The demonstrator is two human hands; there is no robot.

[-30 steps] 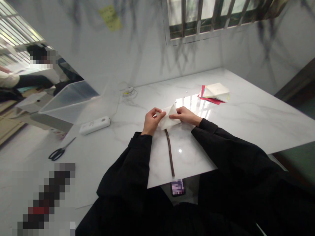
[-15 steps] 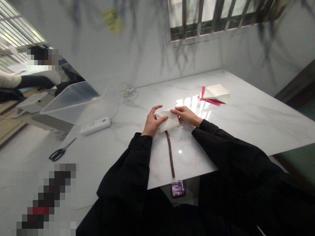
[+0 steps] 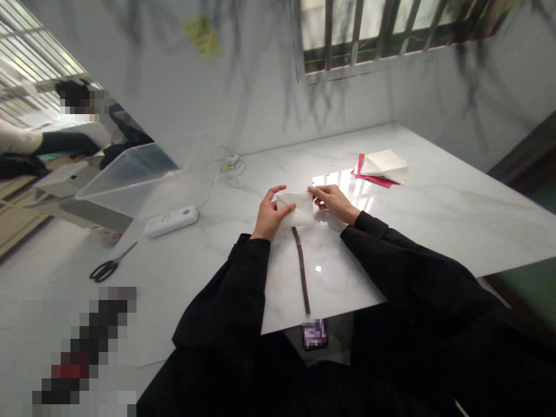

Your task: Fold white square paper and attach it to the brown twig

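Between my hands is a folded sheet of off-white paper, held above the table. My left hand pinches its left side, with the thumb across the front and the index finger raised behind. At the upper right corner, the thumb and index finger of my right hand are closed on the paper's edge. A thin brown stick lies lengthwise on the table just below; the paper hides its far end.
Stacked paper, cream and red, lies at the back right. To the left are a white power bank-like device, black scissors and a clear plastic bin. A person sits beyond the partition. The marble-patterned tabletop ends close to my body.
The paper has straightened from a tilt into a flatter rectangle. My right hand has shifted slightly outward to its upper right corner. The left hand has stayed nearly still.
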